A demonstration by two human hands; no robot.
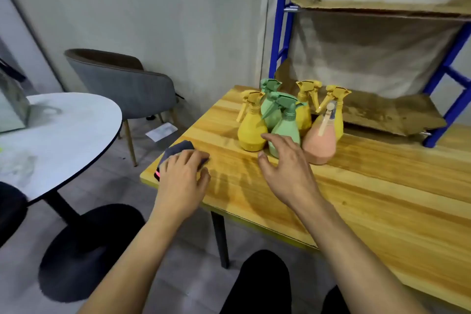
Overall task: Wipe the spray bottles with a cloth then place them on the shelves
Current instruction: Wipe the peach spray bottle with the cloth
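Currently right hand [283,160], fingers spread and empty, nears the front green spray bottle [285,127] in a tight cluster on the desk [356,199] (left hand [182,176] rests on the cloth [177,148] at the corner), so a careless grab could topple neighbours.

I saw a wooden table [356,211] carrying six spray bottles [285,132] in a tight upright cluster: three yellow, two green, one pink. A grey cloth [178,147] lay left of the cluster, near the table's corner. Right of the cluster, a blue rack [433,135] set its foot on the tabletop.
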